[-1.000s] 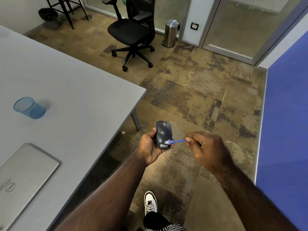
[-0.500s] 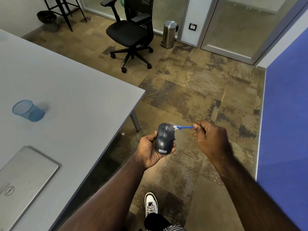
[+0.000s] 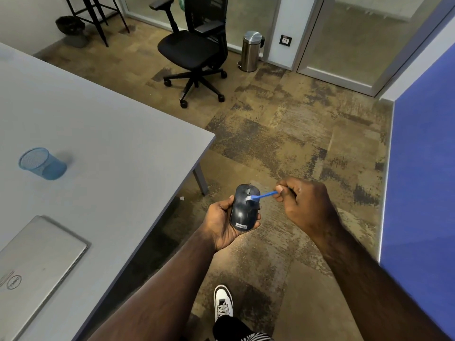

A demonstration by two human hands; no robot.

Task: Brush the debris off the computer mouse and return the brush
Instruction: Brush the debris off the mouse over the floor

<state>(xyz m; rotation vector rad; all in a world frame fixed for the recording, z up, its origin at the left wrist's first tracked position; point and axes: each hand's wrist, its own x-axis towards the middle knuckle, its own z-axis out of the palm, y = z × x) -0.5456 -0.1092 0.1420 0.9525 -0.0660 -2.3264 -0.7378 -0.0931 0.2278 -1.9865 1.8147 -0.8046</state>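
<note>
A dark computer mouse (image 3: 243, 211) with a small label at its near end lies top-up in my left hand (image 3: 221, 222), held over the carpet just right of the table corner. My right hand (image 3: 304, 205) pinches the handle of a thin blue brush (image 3: 263, 196). Its white bristle tip rests on the mouse's upper surface, just below the scroll wheel. Most of the handle is hidden inside my fist.
A grey table (image 3: 103, 153) fills the left, carrying a blue mesh cup (image 3: 40, 163) and a closed silver laptop (image 3: 32, 264). A black office chair (image 3: 194, 50) and a steel bin (image 3: 250, 51) stand beyond. A blue partition (image 3: 423, 168) runs along the right.
The brush tip moved from the mouse's far right edge back down onto its top surface. Both hands shifted slightly; the mouse stays in my left hand.
</note>
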